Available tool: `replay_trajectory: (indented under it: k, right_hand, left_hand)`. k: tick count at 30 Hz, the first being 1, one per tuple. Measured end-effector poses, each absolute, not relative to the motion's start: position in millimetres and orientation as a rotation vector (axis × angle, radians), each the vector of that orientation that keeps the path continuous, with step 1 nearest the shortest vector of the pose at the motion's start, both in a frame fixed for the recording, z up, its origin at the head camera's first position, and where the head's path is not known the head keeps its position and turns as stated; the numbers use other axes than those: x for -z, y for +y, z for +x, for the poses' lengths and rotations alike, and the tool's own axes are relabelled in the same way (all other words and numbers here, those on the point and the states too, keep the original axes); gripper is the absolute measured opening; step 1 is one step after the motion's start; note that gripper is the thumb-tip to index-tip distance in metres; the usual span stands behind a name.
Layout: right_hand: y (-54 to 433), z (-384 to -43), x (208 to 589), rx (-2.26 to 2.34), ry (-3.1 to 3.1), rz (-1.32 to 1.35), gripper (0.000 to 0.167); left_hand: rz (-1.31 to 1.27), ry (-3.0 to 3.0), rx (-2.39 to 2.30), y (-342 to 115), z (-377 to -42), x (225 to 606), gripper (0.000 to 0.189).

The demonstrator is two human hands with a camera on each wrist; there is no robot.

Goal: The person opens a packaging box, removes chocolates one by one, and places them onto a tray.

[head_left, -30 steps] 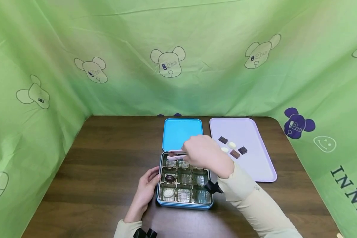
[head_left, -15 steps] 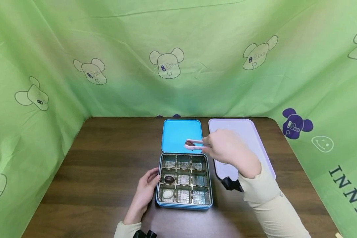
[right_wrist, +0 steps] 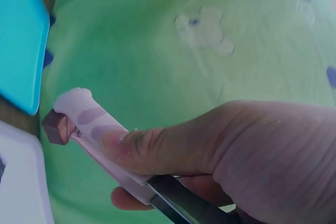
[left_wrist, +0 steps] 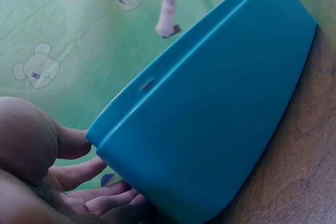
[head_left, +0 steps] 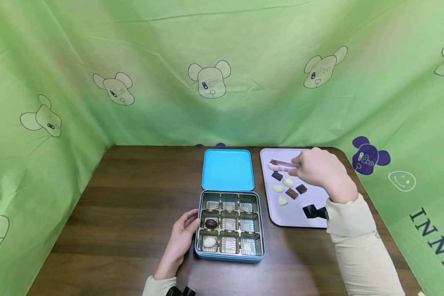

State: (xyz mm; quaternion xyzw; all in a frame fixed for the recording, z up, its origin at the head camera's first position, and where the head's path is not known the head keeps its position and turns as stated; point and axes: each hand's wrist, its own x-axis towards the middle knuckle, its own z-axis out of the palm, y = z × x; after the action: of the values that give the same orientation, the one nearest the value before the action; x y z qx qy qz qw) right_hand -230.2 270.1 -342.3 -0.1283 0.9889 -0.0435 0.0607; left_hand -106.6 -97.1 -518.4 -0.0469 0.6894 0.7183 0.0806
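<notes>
In the head view my right hand [head_left: 320,170] is over the far part of the lilac tray [head_left: 329,220]. It grips pink tongs [right_wrist: 94,119], paw-shaped at the tips, with a brown chocolate [right_wrist: 59,128] clamped between them. My left hand [head_left: 183,233] rests against the left side of a blue tin [head_left: 229,258], thumb and fingertips touching near its rim. The tin has an insert of several square compartments. A dark oval chocolate [head_left: 211,223] sits in the middle-left compartment and a white chocolate [head_left: 209,241] in the near-left one.
Several white, brown and dark chocolates lie on the tray, among them a dark square [head_left: 301,189] and a brown rectangle [head_left: 291,193]. Behind the tin lies its open blue lid [head_left: 227,169]. A green printed curtain [head_left: 207,119] rises behind the wooden table [head_left: 140,197].
My right hand has moved right with the tongs and brown chocolate, from above the tin's far-left compartment, past the lid, to above the tray. My left hand has stayed in place.
</notes>
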Motion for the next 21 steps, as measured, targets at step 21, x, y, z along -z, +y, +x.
replay_trajectory:
  k: [21]
  right_hand:
    - [342.2, -247.9, 398.5, 0.207, 2.922, -0.135, 0.045]
  left_hand:
    - [-0.152, 2.058, -2.135, -98.9, -108.3, 520.0, 0.043]
